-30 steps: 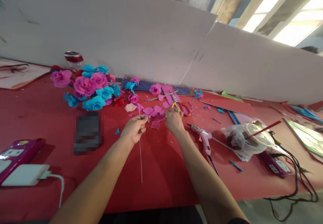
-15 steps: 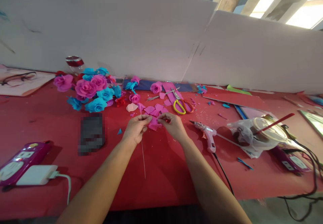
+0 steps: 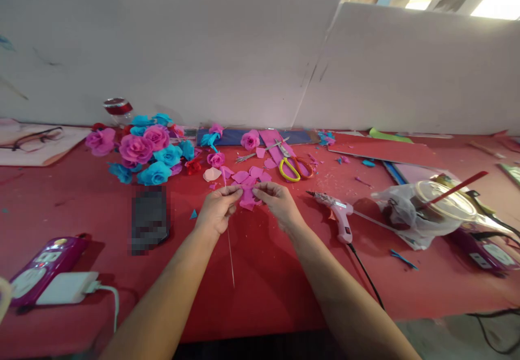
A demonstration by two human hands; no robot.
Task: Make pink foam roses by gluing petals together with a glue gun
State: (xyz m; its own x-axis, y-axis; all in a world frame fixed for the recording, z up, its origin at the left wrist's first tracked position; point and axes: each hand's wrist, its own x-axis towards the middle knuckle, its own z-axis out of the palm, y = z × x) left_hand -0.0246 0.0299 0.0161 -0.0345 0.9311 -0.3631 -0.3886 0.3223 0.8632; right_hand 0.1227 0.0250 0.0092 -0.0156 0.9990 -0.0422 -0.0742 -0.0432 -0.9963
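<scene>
My left hand [image 3: 217, 211] is pinched on a thin metal wire [image 3: 230, 254] that slants down toward me over the red table [image 3: 264, 273]. My right hand [image 3: 278, 202] is closed, its fingertips pinching a pink paper petal [image 3: 246, 197] held between both hands. More loose pink petals [image 3: 252, 175] lie just beyond the hands. A pink glue gun [image 3: 339, 216] lies to the right of my right hand, and yellow-handled scissors [image 3: 292, 166] rest behind it.
A heap of pink and blue paper roses [image 3: 144, 149] sits at the back left. A dark blurred object [image 3: 149, 216], a purple power strip [image 3: 44, 262] and a white charger [image 3: 67, 288] lie left. A plastic bag with a bowl [image 3: 426, 208] is right. White boards [image 3: 244, 57] wall the back.
My right hand came back from the petal pile near the scissors with a pink petal and met my left hand. The view tilted down slightly.
</scene>
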